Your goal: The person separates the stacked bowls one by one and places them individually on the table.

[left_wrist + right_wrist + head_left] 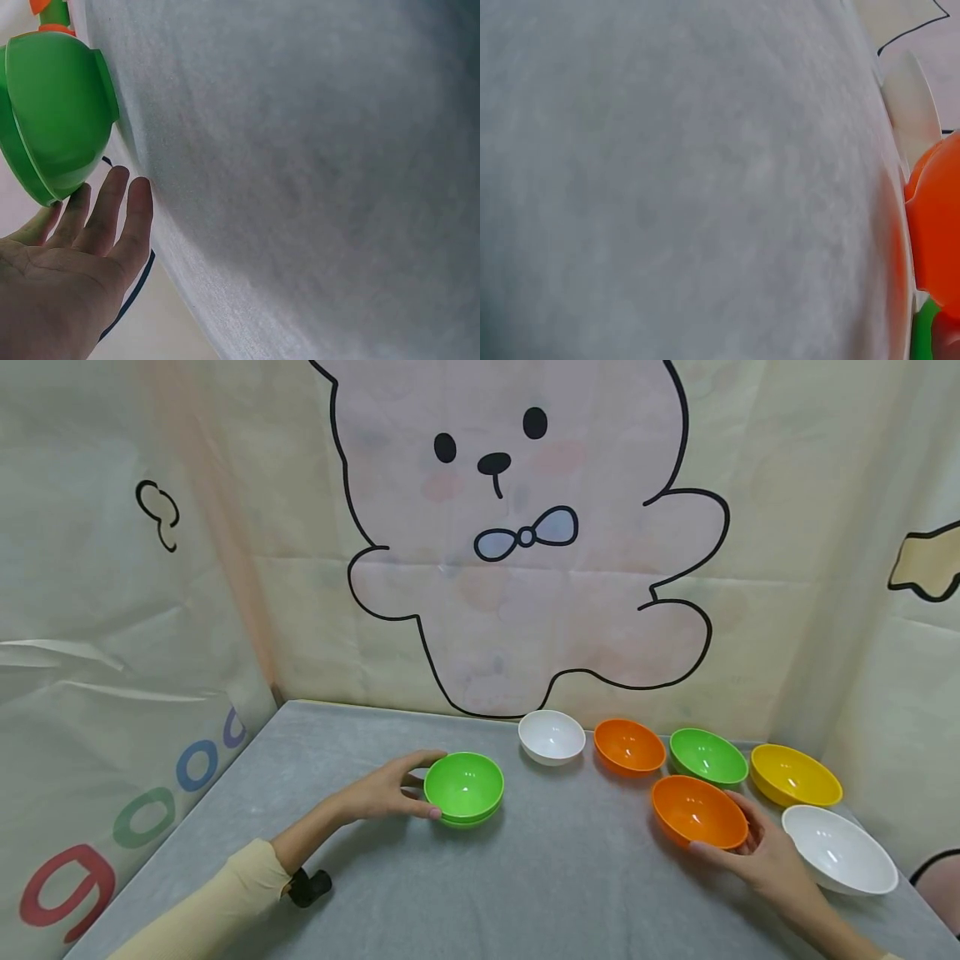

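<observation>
My left hand (pixel 390 792) holds a green bowl (pixel 463 785) from its left side, thumb at the near rim. A second green edge shows below the rim; whether another bowl is nested there I cannot tell. In the left wrist view, the foot of this green bowl (pixel 64 109) appears just off the cloth, with fingers (pixel 105 221) against its side. Over to the right, my right hand (pixel 772 852) grips an orange bowl (pixel 697 814) by its right side, thumb in front. Only part of that orange bowl (pixel 939 225) and a fingertip enter the right wrist view.
Along the back right stand a small white bowl (pixel 551 739), another orange bowl (pixel 628 747), another green bowl (pixel 707 757) and a yellow bowl (pixel 795 777). A larger white bowl (pixel 840 852) sits beside my right hand. Grey cloth (pixel 540 893) covers the table; printed curtains (pixel 300 635) surround it.
</observation>
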The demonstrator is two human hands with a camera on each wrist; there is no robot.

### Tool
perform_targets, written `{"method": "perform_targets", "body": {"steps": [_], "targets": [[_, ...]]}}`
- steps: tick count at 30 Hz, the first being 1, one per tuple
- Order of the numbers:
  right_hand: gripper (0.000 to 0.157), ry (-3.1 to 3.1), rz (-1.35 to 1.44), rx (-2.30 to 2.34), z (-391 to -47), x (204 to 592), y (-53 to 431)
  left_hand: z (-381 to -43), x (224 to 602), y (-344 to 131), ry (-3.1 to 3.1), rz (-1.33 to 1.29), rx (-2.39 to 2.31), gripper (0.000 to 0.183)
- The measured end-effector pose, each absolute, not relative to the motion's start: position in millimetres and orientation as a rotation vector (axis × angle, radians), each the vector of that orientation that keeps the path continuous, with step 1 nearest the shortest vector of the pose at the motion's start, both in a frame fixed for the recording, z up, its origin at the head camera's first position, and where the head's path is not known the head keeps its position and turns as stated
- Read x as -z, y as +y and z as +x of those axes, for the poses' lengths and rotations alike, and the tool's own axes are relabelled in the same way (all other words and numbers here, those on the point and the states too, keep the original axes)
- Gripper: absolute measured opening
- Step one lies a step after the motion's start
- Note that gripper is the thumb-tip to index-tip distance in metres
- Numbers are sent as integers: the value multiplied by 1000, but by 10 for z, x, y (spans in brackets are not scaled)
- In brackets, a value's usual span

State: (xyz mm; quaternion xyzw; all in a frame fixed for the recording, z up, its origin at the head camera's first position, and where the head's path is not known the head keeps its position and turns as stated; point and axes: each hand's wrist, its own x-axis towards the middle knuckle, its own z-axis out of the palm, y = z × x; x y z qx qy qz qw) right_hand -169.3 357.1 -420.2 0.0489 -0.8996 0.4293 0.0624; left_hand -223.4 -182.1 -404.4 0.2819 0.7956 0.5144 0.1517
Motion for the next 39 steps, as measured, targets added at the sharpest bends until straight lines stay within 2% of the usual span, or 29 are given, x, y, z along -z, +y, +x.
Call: {"method": "perform_targets", "body": {"steps": [13, 28, 39], "targets": [[101, -2845, -31, -1272, -1675, 4183, 3740, -2244, 4033, -1806, 2285, 795, -1468, 87], [101, -2843, -25, -1285, -1644, 4195, 3789, -2233, 4026, -1800, 2294, 798, -1456, 87], [112, -2905, -5, -1248, -1647, 4121, 3801, -2224, 4018, -1801, 2297, 802, -1449, 88]]}}
